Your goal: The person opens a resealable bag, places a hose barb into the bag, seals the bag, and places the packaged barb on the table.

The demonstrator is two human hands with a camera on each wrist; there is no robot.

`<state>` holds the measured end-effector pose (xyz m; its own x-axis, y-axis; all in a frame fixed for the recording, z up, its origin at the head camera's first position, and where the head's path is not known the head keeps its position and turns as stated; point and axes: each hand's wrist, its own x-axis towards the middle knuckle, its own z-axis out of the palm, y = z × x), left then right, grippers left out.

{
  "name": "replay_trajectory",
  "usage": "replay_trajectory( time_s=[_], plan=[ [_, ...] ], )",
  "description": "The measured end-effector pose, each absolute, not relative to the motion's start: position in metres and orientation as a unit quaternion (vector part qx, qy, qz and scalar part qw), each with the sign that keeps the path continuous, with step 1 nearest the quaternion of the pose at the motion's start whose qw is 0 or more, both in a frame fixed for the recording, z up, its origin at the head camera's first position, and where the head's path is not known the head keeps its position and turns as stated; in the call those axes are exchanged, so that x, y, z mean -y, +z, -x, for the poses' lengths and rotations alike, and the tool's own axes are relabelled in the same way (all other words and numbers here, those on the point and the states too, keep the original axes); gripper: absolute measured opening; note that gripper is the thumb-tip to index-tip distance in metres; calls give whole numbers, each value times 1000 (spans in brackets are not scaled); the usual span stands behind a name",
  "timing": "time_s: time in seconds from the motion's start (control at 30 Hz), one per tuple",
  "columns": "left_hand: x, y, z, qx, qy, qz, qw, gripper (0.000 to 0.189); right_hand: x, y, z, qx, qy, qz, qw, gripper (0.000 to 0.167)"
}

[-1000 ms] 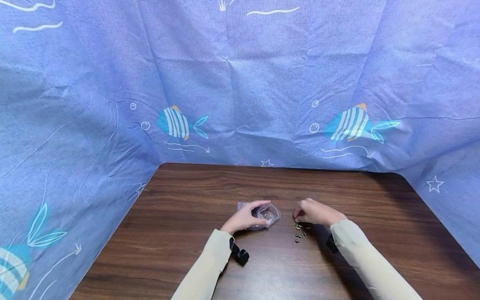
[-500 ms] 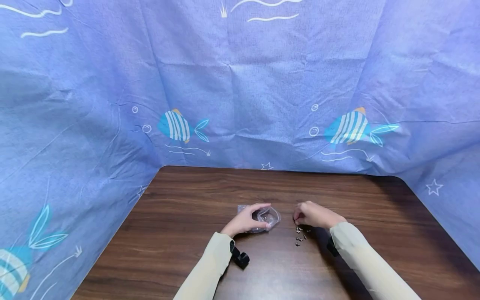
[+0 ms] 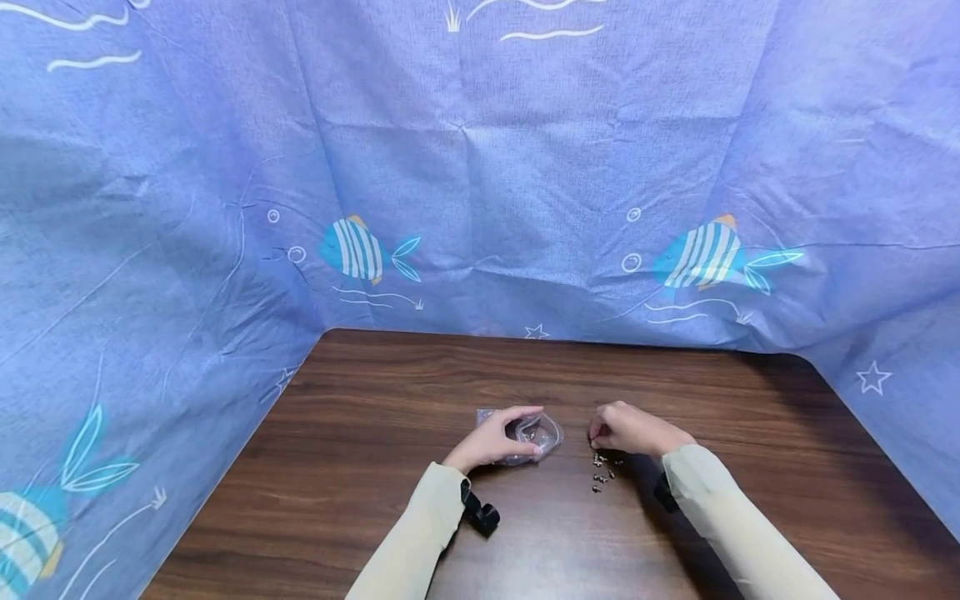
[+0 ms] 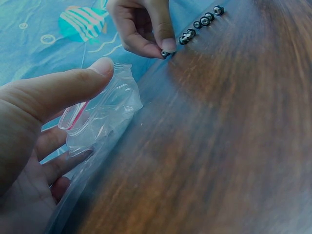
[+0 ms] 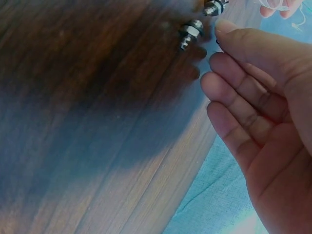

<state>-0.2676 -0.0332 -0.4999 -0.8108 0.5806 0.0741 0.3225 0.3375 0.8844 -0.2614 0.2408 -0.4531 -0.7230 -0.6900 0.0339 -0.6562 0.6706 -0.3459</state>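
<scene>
My left hand [image 3: 489, 439] curves its thumb and fingers round a clear zip bag [image 3: 549, 432], which lies on the table with its mouth spread. A few small bits show inside the bag. In the left wrist view, a red line runs along the bag's seal. To the right of it, my right hand [image 3: 633, 428] pinches a small metal screw [image 4: 165, 53] between thumb and forefinger, low over the table. Several more metal screws [image 3: 598, 478] with dark rings lie just in front of that hand; two screws [image 5: 191, 31] show close up in the right wrist view.
Everything lies on a dark wood-grain table [image 3: 360, 500]. A blue cloth [image 3: 540, 167] printed with fish hangs behind it and along its sides. A black wrist camera [image 3: 480, 512] sits by the left sleeve.
The head view has shifted slightly. Both hands, the bag and the loose screws stay in nearly the same places.
</scene>
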Motion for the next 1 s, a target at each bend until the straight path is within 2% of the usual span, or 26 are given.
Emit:
replay_trajectory(
  time_s=[1.0],
  plan=[
    [34, -503, 270, -804, 508, -282, 128, 66, -228, -434, 269, -922, -162, 352, 26, 4]
  ],
)
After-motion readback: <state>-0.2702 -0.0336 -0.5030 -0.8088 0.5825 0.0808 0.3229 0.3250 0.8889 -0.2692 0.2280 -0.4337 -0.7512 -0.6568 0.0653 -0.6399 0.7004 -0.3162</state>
